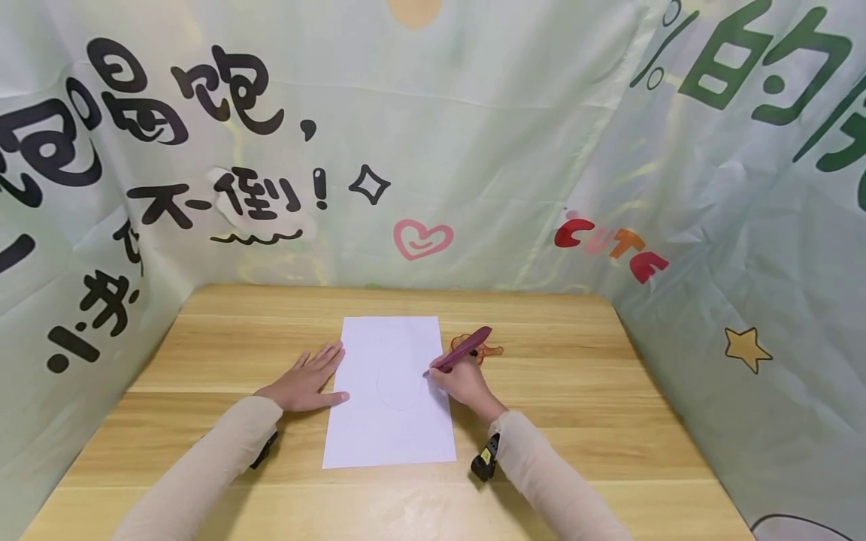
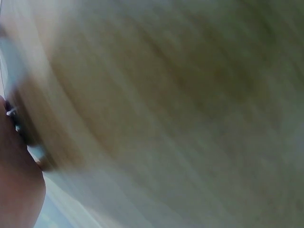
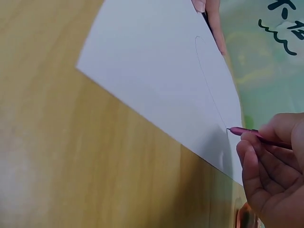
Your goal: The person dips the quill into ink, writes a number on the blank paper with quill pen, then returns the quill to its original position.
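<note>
A white sheet of paper (image 1: 386, 436) lies on the wooden table, bearing a thin curved line like the lower part of an oval. My left hand (image 1: 307, 379) rests flat with fingers spread, its fingertips and thumb on the sheet's left edge. At the right edge, my right hand (image 1: 467, 383) pinches a dark red pen (image 1: 467, 347). In the right wrist view the pen's tip (image 3: 230, 129) meets the end of the drawn line. Only a blurred part of the left hand (image 2: 19, 185) shows in the left wrist view.
Orange-handled scissors (image 1: 492, 351) lie just beyond the right hand, partly hidden by it and the pen. The wooden table (image 1: 575, 361) is bounded at the back and sides by a pale green printed cloth (image 1: 501, 173). A black wrist camera (image 1: 484, 460) hangs below the right sleeve.
</note>
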Tool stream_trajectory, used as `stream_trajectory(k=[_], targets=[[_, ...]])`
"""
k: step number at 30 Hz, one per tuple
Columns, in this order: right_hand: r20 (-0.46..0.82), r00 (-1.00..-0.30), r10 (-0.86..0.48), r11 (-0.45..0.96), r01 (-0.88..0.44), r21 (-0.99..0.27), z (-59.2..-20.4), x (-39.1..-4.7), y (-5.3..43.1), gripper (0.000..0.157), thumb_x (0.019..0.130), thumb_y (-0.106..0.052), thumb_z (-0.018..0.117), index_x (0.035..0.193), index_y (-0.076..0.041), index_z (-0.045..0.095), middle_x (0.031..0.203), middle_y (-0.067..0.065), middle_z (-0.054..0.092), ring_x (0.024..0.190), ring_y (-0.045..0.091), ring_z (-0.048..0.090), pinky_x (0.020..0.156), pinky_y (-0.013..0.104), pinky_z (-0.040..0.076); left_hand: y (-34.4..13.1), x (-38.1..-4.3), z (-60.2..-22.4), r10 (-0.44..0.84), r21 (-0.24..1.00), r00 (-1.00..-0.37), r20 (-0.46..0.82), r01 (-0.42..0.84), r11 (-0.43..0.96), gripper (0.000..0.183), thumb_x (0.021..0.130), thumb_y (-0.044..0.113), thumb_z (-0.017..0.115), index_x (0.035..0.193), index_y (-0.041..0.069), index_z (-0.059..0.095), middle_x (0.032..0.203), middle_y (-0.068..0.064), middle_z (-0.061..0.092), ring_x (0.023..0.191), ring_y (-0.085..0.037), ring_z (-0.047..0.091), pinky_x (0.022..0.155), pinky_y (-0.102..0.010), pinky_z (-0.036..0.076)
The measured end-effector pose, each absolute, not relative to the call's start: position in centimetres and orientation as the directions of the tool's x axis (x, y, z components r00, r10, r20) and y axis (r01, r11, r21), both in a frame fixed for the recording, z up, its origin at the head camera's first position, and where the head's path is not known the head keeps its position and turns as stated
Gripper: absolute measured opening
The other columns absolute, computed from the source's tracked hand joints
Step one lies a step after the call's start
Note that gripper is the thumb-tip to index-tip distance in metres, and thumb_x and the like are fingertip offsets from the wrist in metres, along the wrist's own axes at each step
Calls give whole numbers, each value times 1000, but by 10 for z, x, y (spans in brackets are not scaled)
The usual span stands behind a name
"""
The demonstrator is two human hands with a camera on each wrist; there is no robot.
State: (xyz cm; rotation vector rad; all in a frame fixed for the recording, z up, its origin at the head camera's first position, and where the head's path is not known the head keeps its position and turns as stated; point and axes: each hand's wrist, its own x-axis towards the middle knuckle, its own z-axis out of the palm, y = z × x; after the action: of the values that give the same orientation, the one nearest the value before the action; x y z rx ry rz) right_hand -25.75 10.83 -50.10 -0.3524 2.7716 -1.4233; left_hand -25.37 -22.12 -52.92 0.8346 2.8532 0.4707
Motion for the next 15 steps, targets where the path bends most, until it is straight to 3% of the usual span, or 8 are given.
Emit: stream_trajectory(k=[15], targets=[[91, -979, -185, 580, -183, -794, -500, -267, 94, 5, 79, -12, 65, 81, -11, 69, 76, 1, 65, 57, 10, 53, 50, 22, 45, -219, -250, -525, 540, 335, -842, -6, 507, 794, 86, 83, 58, 46, 142, 3, 14, 148, -11, 9, 135, -31, 8, 103, -56, 5]])
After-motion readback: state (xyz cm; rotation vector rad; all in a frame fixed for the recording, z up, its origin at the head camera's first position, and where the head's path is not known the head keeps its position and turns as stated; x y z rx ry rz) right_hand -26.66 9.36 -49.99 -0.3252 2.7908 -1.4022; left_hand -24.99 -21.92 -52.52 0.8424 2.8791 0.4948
